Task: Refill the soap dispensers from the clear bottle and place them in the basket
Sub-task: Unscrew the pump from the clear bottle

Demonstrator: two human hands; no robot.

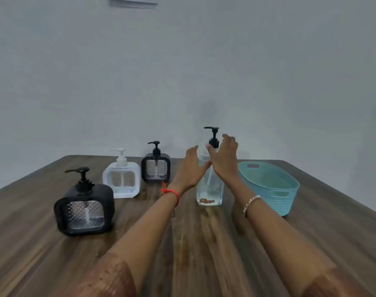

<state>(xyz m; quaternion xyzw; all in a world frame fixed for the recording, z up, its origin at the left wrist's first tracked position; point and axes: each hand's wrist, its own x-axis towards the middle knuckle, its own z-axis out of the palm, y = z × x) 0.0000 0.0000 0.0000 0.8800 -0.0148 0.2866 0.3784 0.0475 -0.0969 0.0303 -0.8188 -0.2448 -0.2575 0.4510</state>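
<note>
A tall clear bottle (209,187) with a black pump stands upright in the middle of the wooden table (204,243). My left hand (190,168) is open just left of its shoulder, fingers spread. My right hand (224,156) is open on the right side near the pump collar. Whether either hand touches the bottle, I cannot tell. Three square dispensers stand to the left: a black one (84,209) nearest me, a white one (121,179) behind it, and a smaller-looking black one (156,167) farther back. A light blue basket (275,196) sits right of the bottle.
A plain grey wall rises behind the table's far edge. The basket holds nothing visible. Bare wood lies between my forearms and in front of the bottle.
</note>
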